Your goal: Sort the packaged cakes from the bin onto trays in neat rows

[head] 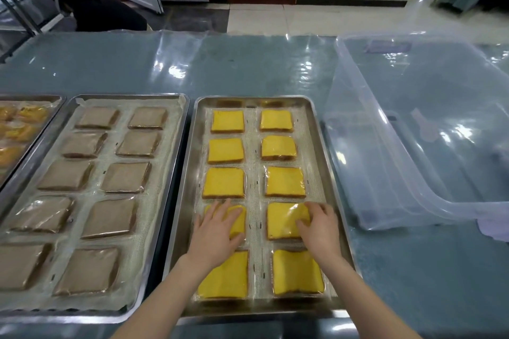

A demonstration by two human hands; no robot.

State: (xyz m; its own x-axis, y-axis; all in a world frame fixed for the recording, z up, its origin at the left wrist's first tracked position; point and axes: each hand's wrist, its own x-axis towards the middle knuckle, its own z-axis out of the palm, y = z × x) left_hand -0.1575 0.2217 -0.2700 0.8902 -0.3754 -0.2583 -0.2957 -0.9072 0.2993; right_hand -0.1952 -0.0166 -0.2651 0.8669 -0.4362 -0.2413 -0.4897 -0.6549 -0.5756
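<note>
A steel tray (334,173) in front of me holds several yellow packaged cakes in two columns. My left hand (217,231) lies flat with spread fingers on the left-column cake (239,221) in the fourth row. My right hand (319,226) rests on the right part of the fourth-row cake (282,221) in the right column, fingers slightly bent over its edge. The clear plastic bin (413,217) stands to the right of the tray and looks empty.
A second steel tray (165,173) with several brown packaged cakes sits to the left, and a third tray (52,107) with orange cakes shows at the far left edge. The table (248,69) has a shiny plastic cover. A person in dark clothes (93,11) crouches beyond the table.
</note>
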